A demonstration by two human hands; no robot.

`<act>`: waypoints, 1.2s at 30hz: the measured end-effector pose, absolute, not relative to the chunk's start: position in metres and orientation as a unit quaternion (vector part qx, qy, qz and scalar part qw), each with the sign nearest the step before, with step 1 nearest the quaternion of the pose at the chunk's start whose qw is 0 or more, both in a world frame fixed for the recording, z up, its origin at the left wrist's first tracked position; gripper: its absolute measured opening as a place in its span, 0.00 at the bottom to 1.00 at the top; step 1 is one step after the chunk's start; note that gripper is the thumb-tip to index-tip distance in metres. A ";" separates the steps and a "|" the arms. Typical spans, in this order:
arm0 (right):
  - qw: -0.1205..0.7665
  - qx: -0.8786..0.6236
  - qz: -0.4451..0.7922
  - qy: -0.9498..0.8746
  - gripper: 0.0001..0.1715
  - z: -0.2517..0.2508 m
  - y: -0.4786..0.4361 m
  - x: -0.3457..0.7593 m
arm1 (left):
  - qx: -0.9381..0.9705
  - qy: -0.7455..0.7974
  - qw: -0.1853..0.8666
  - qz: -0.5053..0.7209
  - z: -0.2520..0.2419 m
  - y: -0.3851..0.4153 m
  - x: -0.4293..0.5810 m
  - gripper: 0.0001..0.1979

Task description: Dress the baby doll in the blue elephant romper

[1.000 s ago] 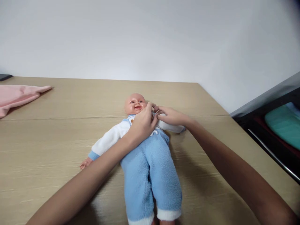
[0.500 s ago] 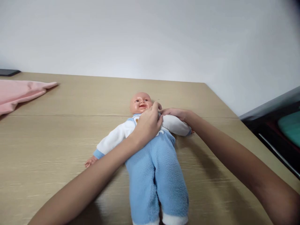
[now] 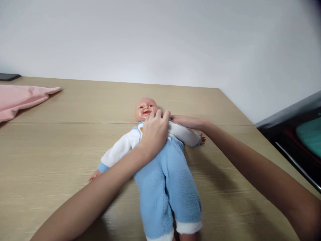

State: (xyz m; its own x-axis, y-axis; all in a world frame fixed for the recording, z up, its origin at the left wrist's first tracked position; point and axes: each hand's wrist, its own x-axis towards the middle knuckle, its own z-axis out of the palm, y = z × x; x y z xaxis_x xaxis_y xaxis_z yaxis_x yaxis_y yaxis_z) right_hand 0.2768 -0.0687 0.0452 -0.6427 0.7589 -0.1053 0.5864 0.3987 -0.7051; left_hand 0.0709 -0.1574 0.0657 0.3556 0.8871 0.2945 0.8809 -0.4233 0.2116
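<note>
The left hand lies back-up across the chest of the doll, in the middle of the frame. Its fingers are loosely bent and a little parted, the tips just below the doll's chin; whether they pinch the clothing is hidden beneath the hand. The right hand comes in from the right, low and fairly flat, along the far side of the white sleeve at the doll's shoulder. Its fingertips are out of sight, so how far it is open, and whether it grips anything, cannot be told.

The doll is on its back at the centre, head away from the camera, legs running to the bottom edge, in blue fleecy trousers with white hems. Both its arms are spread out sideways.

Under it is a pale wood-grain counter, crossed by a thin seam level with the doll's neck. A pink cloth lies at the left edge, a dark flat object beyond it in the upper left. A plain whitish wall fills the top. At the right edge, beside the counter, stands something black with a green item.
</note>
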 end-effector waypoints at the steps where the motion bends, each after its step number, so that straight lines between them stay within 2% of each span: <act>1: 0.117 -0.402 0.363 -0.833 0.19 0.048 -0.078 0.279 | 0.823 0.542 -0.002 0.170 0.067 -0.157 0.070 0.16; 4: 0.097 -0.389 0.303 -0.865 0.30 0.053 -0.113 0.290 | 0.815 0.559 -0.016 0.150 0.066 -0.154 0.067 0.16; 6: 0.067 -0.390 0.228 -0.890 0.34 0.051 -0.132 0.303 | 0.812 0.565 -0.020 0.144 0.064 -0.152 0.066 0.17; 11: 0.042 -0.422 0.050 -0.904 0.28 0.036 -0.145 0.331 | 0.833 0.532 -0.017 0.148 0.058 -0.149 0.066 0.16; 15: 0.121 -0.470 -0.011 -0.874 0.30 0.035 -0.167 0.328 | 0.833 0.513 -0.030 0.208 0.064 -0.164 0.057 0.13; 17: 0.195 -0.492 -0.007 -0.849 0.32 0.038 -0.198 0.320 | 0.826 0.507 -0.020 0.244 0.072 -0.189 0.046 0.17; 19: 0.241 -0.490 0.047 -0.837 0.34 0.041 -0.239 0.312 | 0.815 0.508 0.015 0.278 0.077 -0.228 0.035 0.21; 21: 0.247 -0.494 0.122 -0.825 0.35 0.042 -0.283 0.307 | 0.805 0.514 0.052 0.291 0.070 -0.279 0.024 0.24; 23: 0.237 -0.504 0.197 -0.807 0.40 0.040 -0.325 0.304 | 0.791 0.531 0.090 0.292 0.046 -0.334 0.013 0.32; 25: 0.227 -0.506 0.246 -0.795 0.50 0.034 -0.359 0.301 | 0.780 0.534 0.096 0.312 0.007 -0.384 0.004 0.49; 26: 0.226 -0.506 0.259 -0.791 0.57 0.029 -0.373 0.298 | 0.784 0.523 0.077 0.324 -0.016 -0.404 -0.001 0.53; 28: 0.224 -0.500 0.268 -0.792 0.69 0.016 -0.396 0.293 | 0.766 0.558 0.071 0.312 -0.055 -0.435 -0.009 0.57; 30: 0.229 -0.484 0.248 -0.808 0.77 0.001 -0.411 0.287 | 0.767 0.567 0.100 0.285 -0.081 -0.451 -0.016 0.60; 32: 0.237 -0.473 0.219 -0.820 0.78 -0.013 -0.420 0.283 | 0.775 0.559 0.149 0.253 -0.092 -0.456 -0.023 0.58; 36: 0.243 -0.465 0.237 -0.818 0.66 -0.028 -0.426 0.290 | 0.799 0.536 0.164 0.218 -0.095 -0.448 -0.039 0.53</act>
State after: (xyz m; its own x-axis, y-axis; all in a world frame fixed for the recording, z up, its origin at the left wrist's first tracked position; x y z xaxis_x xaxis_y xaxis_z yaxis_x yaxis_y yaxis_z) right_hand 0.2902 -0.4257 -0.0277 -0.4492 0.8758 0.1768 0.6460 0.4551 -0.6128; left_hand -0.0389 -0.4482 -0.0953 0.3315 0.9275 0.1729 0.7849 -0.3729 0.4948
